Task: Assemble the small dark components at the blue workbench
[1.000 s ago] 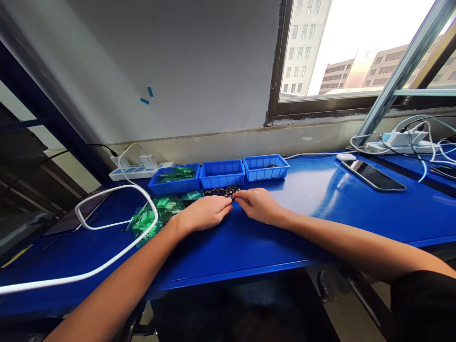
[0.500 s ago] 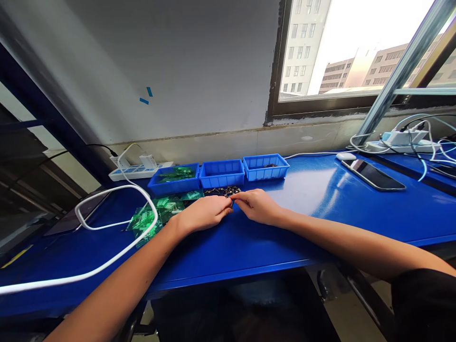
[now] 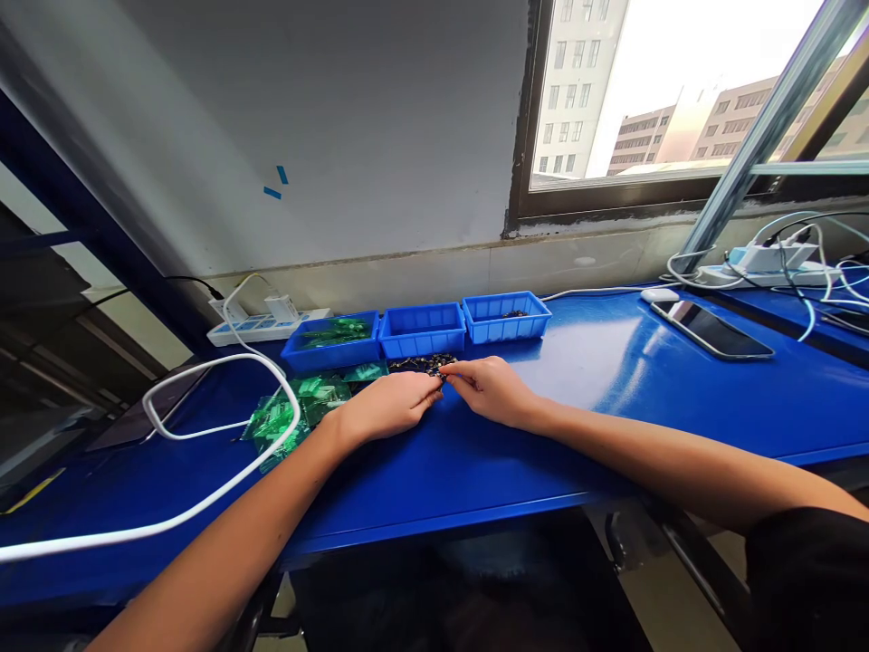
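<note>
Seen from the head view, a blue surface (image 3: pixel 434 480) runs along a wall, and the middle box (image 3: pixel 422 344) of three blue ones stands toward its back. Just in front of that middle box lies a pile of dark metal parts (image 3: pixel 415 364), too small for me to name. Both bare hands meet at the near right edge of that pile. The left hand (image 3: pixel 394 403) lies palm down, in front of the middle box and a little to its left, its fingers curled under; I can't tell whether they are clamped on anything. The right hand (image 3: pixel 492 389), in front of the middle box and to its right, has thumb and forefinger pinched together on a small dark piece (image 3: pixel 440 377), right beside the left fingertips.

Left of the middle box, the left box (image 3: pixel 339 357) holds green bags, and more green bags (image 3: pixel 319 391) lie in front of it. A white cable (image 3: pixel 293 403) loops past them. Right of the middle box, the right box (image 3: pixel 509 331) has a few dark bits in it. Well off to the middle box's right, a phone (image 3: pixel 720 330) lies near a small white case (image 3: pixel 658 295).
</note>
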Demonstrator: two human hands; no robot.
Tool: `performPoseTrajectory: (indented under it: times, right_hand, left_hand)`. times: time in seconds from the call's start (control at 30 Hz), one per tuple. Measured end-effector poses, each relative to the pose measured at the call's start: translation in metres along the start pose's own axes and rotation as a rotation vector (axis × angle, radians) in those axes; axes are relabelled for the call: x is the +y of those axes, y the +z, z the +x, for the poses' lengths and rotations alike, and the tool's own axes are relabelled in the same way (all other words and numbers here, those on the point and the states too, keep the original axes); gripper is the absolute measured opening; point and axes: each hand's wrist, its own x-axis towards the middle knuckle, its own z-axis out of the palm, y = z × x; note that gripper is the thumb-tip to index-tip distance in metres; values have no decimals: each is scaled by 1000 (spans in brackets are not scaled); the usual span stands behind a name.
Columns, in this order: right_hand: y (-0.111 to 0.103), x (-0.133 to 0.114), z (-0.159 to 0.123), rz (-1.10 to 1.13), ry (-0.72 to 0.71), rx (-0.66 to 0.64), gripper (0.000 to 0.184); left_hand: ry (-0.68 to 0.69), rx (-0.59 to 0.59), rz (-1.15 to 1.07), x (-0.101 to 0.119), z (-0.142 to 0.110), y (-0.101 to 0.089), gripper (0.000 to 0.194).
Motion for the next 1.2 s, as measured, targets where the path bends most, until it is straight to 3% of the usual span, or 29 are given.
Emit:
performPoseTrajectory:
  times: [0.7, 0.87, 1.07, 1.2]
  right_hand:
    - [1, -4, -1, 170, 60, 42, 33]
    - [-2, -3, -1, 180, 63, 70, 34]
    - [-2, 1, 0, 111, 29, 57, 14]
    - [0, 2, -1, 73, 19, 42, 12]
  left_hand:
    - [-156, 24, 57, 8, 2, 0, 35]
    - [-105, 16, 28, 6, 1, -1, 32]
    - [-25, 23, -28, 3, 0, -2, 28]
    - [-23, 11, -54, 4, -1, -3, 28]
